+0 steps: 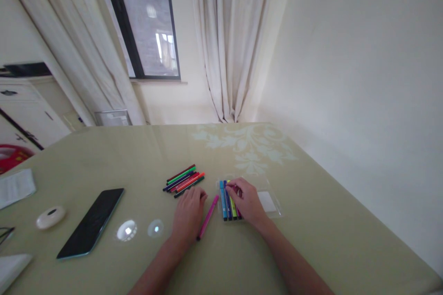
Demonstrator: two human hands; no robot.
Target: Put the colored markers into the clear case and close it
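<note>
A clear plastic case [276, 209] lies on the table with several markers side by side in its left part: a light blue marker [223, 203], a dark blue marker, a yellow-green marker [233, 209] and a magenta marker [239, 215]. My right hand [247, 200] is over the case, its fingers closed around the magenta marker, which it partly hides. My left hand [188, 207] rests on the table with curled fingers, nothing visible in them. Between the hands a pink marker [208, 217] lies loose. Just beyond my left hand is a pile of markers [183, 180] in several colours.
To the left lie a black-screened phone [92, 223], a white oval object [50, 217] and some paper [16, 188]. Two round clear discs, or bright reflections, show near the phone. The table's right edge runs close to the wall [363, 101].
</note>
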